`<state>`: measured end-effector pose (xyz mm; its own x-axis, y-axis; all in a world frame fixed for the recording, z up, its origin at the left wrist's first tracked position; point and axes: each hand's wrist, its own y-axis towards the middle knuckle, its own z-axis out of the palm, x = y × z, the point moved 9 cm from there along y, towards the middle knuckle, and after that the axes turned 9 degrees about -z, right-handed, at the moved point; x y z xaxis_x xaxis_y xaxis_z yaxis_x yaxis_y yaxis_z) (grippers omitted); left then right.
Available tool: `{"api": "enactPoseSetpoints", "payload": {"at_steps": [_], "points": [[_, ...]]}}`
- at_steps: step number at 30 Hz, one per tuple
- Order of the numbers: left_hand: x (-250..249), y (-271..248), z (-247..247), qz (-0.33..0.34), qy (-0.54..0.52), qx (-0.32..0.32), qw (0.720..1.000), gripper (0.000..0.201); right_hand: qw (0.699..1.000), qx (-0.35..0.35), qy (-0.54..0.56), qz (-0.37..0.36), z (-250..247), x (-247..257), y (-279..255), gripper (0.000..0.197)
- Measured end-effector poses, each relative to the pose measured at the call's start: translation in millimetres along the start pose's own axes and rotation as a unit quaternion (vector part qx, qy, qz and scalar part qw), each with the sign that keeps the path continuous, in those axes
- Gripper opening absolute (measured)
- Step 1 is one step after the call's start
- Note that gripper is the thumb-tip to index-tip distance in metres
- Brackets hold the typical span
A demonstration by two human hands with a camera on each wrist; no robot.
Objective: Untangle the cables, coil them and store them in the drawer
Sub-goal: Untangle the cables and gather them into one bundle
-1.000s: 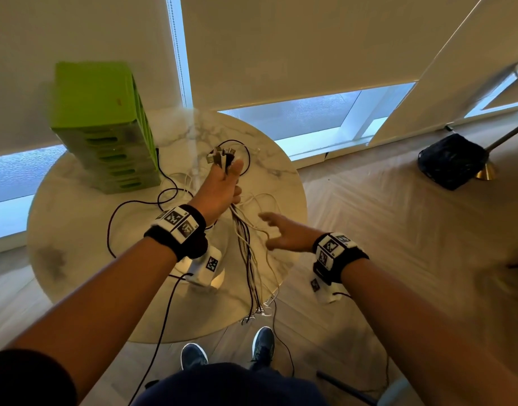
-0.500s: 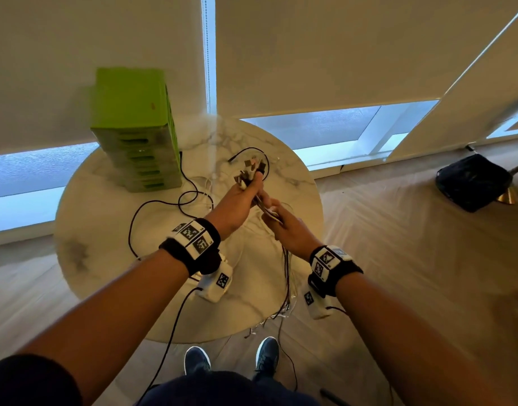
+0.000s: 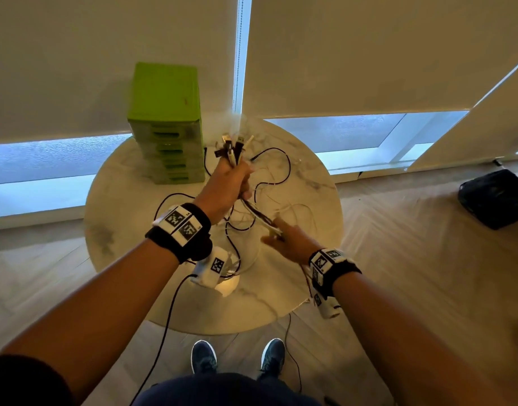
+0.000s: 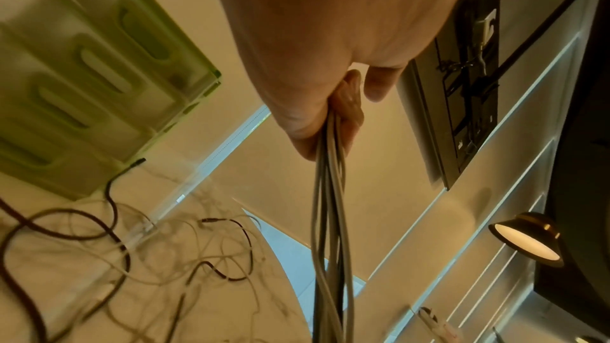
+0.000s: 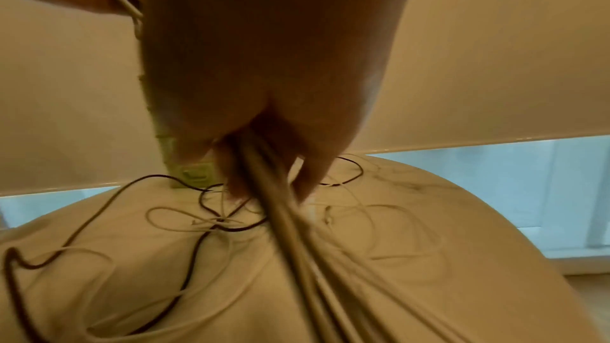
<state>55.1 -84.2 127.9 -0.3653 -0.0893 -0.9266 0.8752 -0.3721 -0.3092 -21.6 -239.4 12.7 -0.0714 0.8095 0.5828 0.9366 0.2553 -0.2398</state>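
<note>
My left hand [image 3: 232, 183] is raised over the round marble table [image 3: 129, 206] and grips a bundle of cables [image 3: 256, 213] in its fist. The plug ends [image 3: 232, 148] stick up above the fist. The bundle [image 4: 330, 218] runs taut down to my right hand [image 3: 284, 241], whose fingers [image 5: 307, 179] curl round the strands [image 5: 280, 218]. Loose black and white cables [image 3: 281, 171] lie tangled on the tabletop beneath both hands. The green drawer unit [image 3: 167, 124] stands at the table's far left with its drawers shut.
A black bag [image 3: 497, 197] lies on the wooden floor at the right. Roller blinds hang over the windows behind the table. My shoes [image 3: 205, 356] are at the table's near edge. A lit lamp [image 4: 525, 241] shows in the left wrist view.
My right hand took hold of the bundle just below my left hand, then slid down it toward me. My left hand lifted the plug ends higher and farther away.
</note>
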Motion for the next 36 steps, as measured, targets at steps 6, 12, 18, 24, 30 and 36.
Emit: {"api": "enactPoseSetpoints", "payload": {"at_steps": [6, 12, 18, 24, 30, 36], "points": [[-2, 2, -42, 0.021, 0.009, -0.059, 0.998, 0.024, 0.975, 0.215, 0.045, 0.034, 54, 2, -13, 0.033], [-7, 12, -39, 0.017, 0.014, -0.081, 0.996, 0.024, 0.975, 0.153, -0.156, 0.038, 19, -15, 2, 0.049], [8, 27, -57, 0.012, 0.028, -0.136, 0.99, 0.015, 0.934, 0.358, -0.026, 0.007, 27, -24, 4, 0.051], [40, 36, -44, 0.0, 0.002, -0.186, 0.983, 0.013, 0.968, 0.235, -0.089, -0.012, 0, -77, 57, 0.009], [72, 41, -18, -0.015, -0.004, -0.237, 0.971, 0.013, 0.975, 0.169, -0.137, 0.045, 12, -117, 77, 0.031], [81, 40, -4, -0.015, -0.014, -0.251, 0.968, 0.019, 0.961, 0.23, -0.151, 0.002, 27, -122, 78, 0.029]]}}
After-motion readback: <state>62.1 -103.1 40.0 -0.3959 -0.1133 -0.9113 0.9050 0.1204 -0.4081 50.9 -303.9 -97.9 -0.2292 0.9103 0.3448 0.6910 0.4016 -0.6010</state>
